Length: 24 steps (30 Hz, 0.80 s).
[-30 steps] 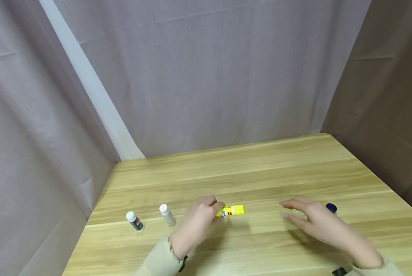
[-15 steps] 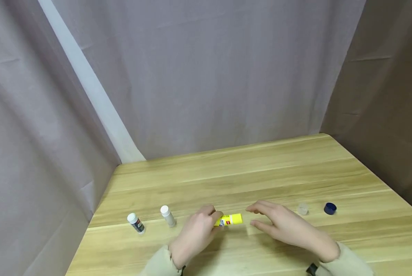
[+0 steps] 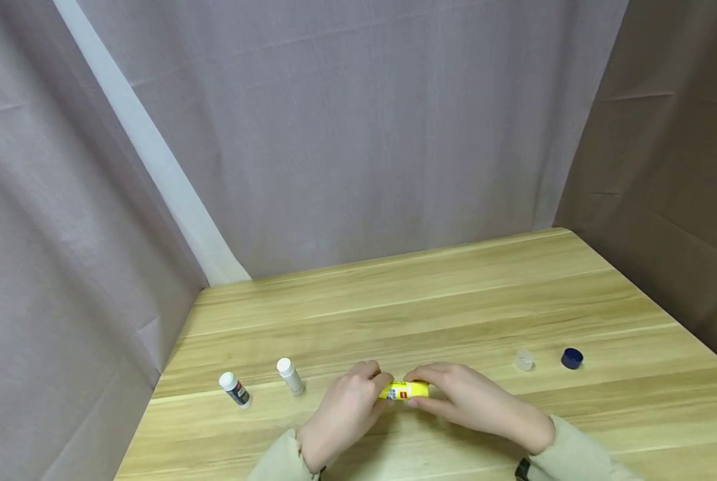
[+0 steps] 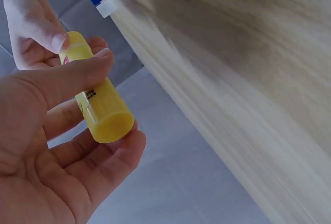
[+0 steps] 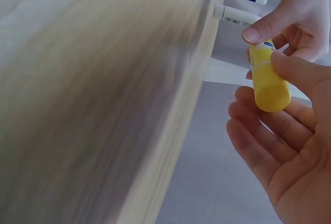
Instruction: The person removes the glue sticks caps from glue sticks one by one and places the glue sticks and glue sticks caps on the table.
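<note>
Both hands hold one yellow glue stick lengthwise above the table. My left hand grips its body, thumb across the label, as the left wrist view shows; the yellow bottom end sticks out past the fingers. My right hand has its thumb and fingers at the capped end, and in the right wrist view the thumb lies on the yellow cap. To the left stand a white glue stick and a dark-labelled glue stick with a white cap, both upright.
A clear cap and a dark blue cap lie on the wooden table, right of the hands. Grey curtains hang behind and to the left; a brown one borders the right side.
My right hand has moved left from near the loose caps and taken hold of the glue stick's capped end. The left hand, still gripping the stick, has come slightly nearer.
</note>
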{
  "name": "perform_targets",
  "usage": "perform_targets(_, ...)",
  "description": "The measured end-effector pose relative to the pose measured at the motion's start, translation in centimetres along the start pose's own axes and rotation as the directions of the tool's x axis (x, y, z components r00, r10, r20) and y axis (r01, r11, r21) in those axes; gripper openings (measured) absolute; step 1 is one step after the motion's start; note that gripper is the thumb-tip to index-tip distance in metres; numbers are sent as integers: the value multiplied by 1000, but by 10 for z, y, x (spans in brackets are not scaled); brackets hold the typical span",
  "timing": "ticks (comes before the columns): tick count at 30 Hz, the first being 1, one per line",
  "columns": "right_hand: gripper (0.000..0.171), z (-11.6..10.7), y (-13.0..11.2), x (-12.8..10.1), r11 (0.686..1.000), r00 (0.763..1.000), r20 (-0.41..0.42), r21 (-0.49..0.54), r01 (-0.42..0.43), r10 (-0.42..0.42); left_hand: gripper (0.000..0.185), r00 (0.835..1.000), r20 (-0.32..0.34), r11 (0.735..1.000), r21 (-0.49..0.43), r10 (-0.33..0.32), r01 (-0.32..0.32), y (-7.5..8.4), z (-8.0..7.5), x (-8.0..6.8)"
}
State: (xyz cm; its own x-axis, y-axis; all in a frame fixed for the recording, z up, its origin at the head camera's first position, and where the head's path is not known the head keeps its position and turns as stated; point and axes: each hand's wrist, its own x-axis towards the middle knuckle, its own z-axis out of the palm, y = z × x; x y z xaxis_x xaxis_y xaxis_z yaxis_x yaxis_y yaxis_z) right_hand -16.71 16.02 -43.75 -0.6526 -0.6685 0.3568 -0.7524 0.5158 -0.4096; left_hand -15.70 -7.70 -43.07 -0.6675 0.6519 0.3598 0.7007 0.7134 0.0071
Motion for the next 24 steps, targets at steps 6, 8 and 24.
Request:
perform_targets(6,29,0,-2,3,1000,1000,23,27,-8,7,29,1000,11,1000,19,-1,1,-2,-3,-5)
perform_targets(8,32,0,-3,3,1000,999,43,23,-16,15,29,1000,16,999,32,3,-3,-2,-3,-6)
perform_targets(24,32,3,-5,-1,998,997,65,44,-35,33,31,997,75,1000,8,27,-28,-2,-6,-8)
